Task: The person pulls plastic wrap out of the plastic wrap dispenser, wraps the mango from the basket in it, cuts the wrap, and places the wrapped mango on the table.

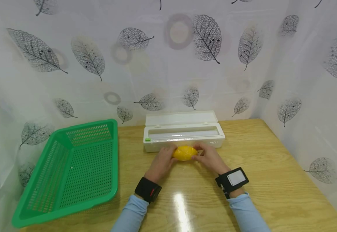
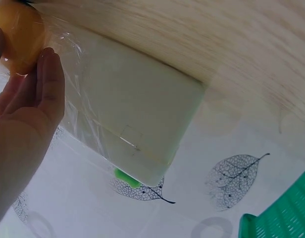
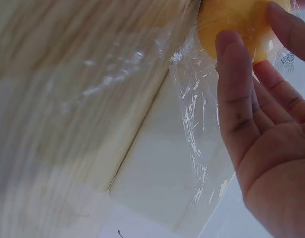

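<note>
Between both hands is a yellow lemon (image 1: pixel 184 153) with clear cling film (image 3: pixel 194 129) around it. My left hand (image 1: pixel 162 162) holds its left end, and my right hand (image 1: pixel 211 159) grips the right end between thumb and fingers. Right behind the lemon is a white cling film box (image 1: pixel 156 147), its lid (image 1: pixel 181 118) raised and a film roll (image 1: pixel 185 134) lying inside. Film stretches from the fruit across the box front, wrinkled and shiny in both wrist views. In the left wrist view, fingertips press against the underside of the lemon (image 2: pixel 23 37).
A green plastic basket (image 1: pixel 117 161) stands at the left of the wooden table (image 1: pixel 261 180). A small green piece (image 1: pixel 147 139) sits at the box's left front corner. Behind the table hangs a white curtain (image 1: pixel 162 74) with a leaf print.
</note>
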{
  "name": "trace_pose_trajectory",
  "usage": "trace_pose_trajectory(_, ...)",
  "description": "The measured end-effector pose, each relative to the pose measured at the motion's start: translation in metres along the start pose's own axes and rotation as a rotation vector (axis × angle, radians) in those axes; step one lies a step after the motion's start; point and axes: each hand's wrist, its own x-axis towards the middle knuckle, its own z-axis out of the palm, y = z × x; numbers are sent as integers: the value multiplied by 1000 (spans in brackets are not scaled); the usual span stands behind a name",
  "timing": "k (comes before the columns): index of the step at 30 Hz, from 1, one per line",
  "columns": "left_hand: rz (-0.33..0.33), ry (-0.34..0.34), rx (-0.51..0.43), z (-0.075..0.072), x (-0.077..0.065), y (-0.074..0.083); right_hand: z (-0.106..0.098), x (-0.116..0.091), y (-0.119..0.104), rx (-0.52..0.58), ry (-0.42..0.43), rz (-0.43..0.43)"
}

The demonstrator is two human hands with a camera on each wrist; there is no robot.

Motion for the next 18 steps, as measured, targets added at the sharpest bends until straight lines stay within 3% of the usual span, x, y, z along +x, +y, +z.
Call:
trace_pose_trajectory(7, -9, -15, -1, 0, 2, -2, -2, 1, 1, 6, -15, -21)
trace_pose_trajectory(18, 30, -12, 63, 2, 1, -2, -1, 0, 1, -26, -5, -2)
